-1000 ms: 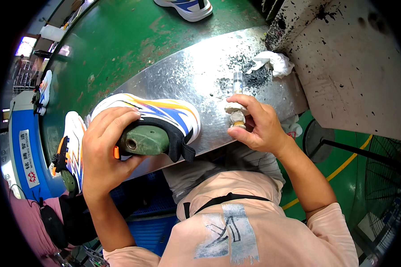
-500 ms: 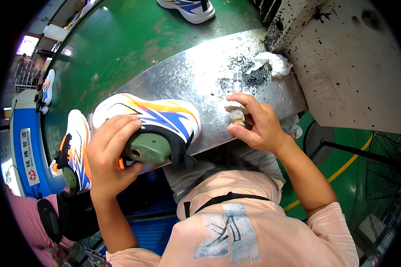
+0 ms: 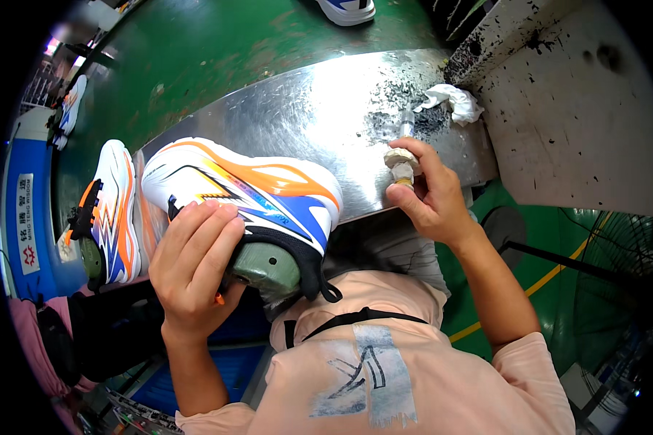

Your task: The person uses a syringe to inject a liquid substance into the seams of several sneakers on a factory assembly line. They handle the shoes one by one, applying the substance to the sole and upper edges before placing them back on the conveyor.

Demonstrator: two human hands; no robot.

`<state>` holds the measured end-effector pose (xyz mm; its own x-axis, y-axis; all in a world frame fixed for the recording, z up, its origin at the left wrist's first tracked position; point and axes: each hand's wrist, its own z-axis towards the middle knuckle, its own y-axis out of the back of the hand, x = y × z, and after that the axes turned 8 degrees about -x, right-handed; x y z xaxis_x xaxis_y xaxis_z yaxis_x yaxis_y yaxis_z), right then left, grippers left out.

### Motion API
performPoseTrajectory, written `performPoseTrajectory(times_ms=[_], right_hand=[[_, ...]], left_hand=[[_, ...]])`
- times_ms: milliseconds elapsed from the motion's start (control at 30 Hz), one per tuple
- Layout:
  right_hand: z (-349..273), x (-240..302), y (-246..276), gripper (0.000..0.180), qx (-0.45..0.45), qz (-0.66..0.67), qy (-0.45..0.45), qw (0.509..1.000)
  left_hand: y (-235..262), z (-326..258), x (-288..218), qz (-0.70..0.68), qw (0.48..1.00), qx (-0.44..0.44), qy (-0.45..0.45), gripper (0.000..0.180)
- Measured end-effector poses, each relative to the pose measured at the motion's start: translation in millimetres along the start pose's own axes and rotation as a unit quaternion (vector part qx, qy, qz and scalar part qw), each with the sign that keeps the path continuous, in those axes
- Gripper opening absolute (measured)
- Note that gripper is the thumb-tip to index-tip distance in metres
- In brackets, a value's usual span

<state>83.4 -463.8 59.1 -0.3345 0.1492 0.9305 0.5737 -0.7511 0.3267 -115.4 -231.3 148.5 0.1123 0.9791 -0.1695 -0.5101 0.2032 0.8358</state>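
My left hand (image 3: 194,264) is closed round a white running shoe (image 3: 261,174) with orange and blue markings and a black collar. The shoe lies tilted on its side, its sole edge turned away from me. A green shoe last (image 3: 265,264) fills its opening, with a dark hole in the last's top. My right hand (image 3: 437,192) pinches a syringe (image 3: 407,125) between thumb and fingers. This is a clear tube with a whitish, crusted round collar at the hand's end. Its tip points away from me, over the metal plate. A gap separates the syringe from the shoe.
Beneath the shoe and syringe is a metal plate (image 3: 305,94) with black smears. A crumpled white cloth (image 3: 457,104) lies by a spattered pale panel (image 3: 580,116). Another shoe on its last (image 3: 112,210) stands at left, beside a blue machine (image 3: 33,217). A co-worker's pink sleeve (image 3: 29,330) shows lower left.
My left hand has turned and lifted the shoe slightly, and it appears larger. My right hand keeps its hold on the syringe. The shoe on the green surface at the top has shifted right and upward.
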Motion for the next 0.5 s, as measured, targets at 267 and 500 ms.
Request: performPoseTrajectory(times_ms=[267,500], right_hand=[[-3.0,8.0,-0.2,0.048,0.009,-0.015,0.017,1.0],[-5.9,7.8,1.2,0.049,0.011,-0.021,0.003,1.0]], left_hand=[[3.9,6.8,0.8,-0.006,1.0,0.003,0.01,0.047],[-0.3,7.7,2.1,-0.009,1.0,-0.002,0.008,0.049]])
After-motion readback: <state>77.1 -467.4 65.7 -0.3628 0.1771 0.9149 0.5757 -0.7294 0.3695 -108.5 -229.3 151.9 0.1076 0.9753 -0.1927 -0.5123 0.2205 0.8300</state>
